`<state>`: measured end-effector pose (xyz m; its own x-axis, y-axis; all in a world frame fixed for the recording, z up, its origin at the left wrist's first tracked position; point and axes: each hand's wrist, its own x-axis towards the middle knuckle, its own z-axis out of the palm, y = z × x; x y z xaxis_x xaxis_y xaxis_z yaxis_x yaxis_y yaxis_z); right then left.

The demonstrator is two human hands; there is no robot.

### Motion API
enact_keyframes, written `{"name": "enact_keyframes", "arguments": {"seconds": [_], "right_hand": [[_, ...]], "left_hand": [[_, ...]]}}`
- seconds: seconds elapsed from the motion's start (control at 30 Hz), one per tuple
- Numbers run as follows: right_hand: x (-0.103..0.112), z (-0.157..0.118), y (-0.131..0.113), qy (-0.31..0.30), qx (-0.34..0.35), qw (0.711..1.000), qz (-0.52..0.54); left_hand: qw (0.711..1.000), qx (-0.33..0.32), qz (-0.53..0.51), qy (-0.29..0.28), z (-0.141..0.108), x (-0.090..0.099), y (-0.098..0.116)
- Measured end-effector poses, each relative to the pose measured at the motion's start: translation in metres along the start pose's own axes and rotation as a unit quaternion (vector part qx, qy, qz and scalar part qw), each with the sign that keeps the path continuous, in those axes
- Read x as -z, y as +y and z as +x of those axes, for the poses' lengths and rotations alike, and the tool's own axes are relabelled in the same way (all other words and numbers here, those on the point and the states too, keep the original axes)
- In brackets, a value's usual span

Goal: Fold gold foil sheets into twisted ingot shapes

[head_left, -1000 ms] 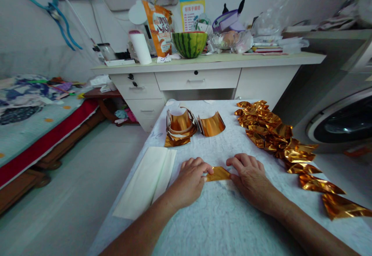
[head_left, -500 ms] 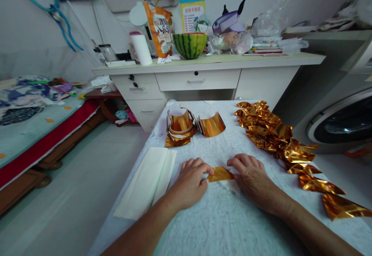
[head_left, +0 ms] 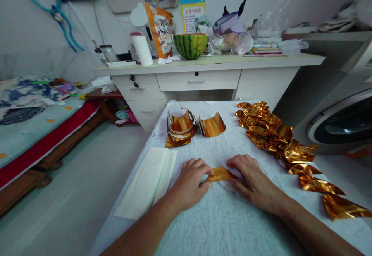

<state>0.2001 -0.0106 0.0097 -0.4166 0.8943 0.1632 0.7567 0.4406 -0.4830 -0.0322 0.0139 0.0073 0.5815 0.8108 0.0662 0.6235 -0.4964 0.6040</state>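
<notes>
A narrow folded strip of gold foil paper [head_left: 221,174] lies on the cloth-covered table between my hands. Its left end is pinched between the thumb and fingers of my left hand [head_left: 193,180]. At the other end rests my right hand [head_left: 251,178], thumb and forefinger spread apart beside the strip's right tip. Curled gold foil sheets [head_left: 181,123] sit farther back, with one more curved gold sheet [head_left: 213,126] to their right. Folded pale paper [head_left: 145,182] lies left of my left hand. Along the right side runs a row of folded gold foil pieces [head_left: 267,132].
Behind the table [head_left: 221,225] stands a white desk [head_left: 200,81] bearing a watermelon half [head_left: 190,46], an orange snack bag [head_left: 161,31] and a paper roll [head_left: 142,50]. A bed [head_left: 46,128] is at left, a front-loading washing machine [head_left: 345,74] at right.
My right thumb and forefinger have spread wider, and the thumb has drawn slightly off the strip's right end. My left hand still grips the left end, nearly unmoved.
</notes>
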Motion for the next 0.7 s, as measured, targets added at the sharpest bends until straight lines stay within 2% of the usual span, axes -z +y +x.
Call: {"name": "enact_keyframes", "arguments": {"seconds": [0.13,0.33,0.7], "right_hand": [[-0.0024,0.0028,-0.008,-0.012,0.0,1.0,-0.016],[-0.0039,0.0047,-0.0059,-0.02,0.005,1.0,-0.005],[0.002,0.0038,-0.0072,-0.01,0.012,1.0,0.027]], "left_hand": [[1.0,-0.02,0.017,0.013,0.0011,-0.0018,0.0009],[0.999,-0.03,0.033,0.023,0.002,-0.0033,0.0022],[0.996,-0.012,-0.061,0.06,0.0033,-0.0028,0.0056]]}}
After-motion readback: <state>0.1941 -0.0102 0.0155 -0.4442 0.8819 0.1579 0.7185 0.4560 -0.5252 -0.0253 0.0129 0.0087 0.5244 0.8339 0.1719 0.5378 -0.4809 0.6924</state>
